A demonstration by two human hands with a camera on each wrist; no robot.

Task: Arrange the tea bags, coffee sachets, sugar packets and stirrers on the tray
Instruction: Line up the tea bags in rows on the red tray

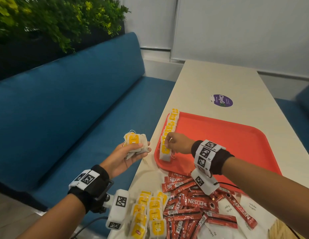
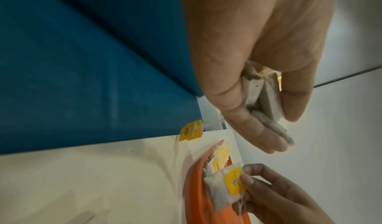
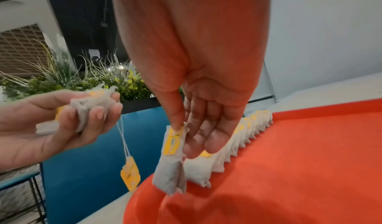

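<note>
Sachets [image 1: 200,213], loose tea bags [image 1: 148,216] and sugar packets [image 1: 228,208] lay heaped nearest you on table [image 1: 210,80]. Your left hand [image 1: 128,157] curled round tea-bag bundle [image 1: 135,144], off table edge. Your right hand [image 1: 178,143] pinched single tea bag [image 1: 165,151] by top, hanging upright at near end of row [image 1: 171,123] along tray [image 1: 228,135] left rim.

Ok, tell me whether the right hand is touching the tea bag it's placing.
Touching. The right wrist view shows the right hand pinching the tea bag by its top edge.
</note>
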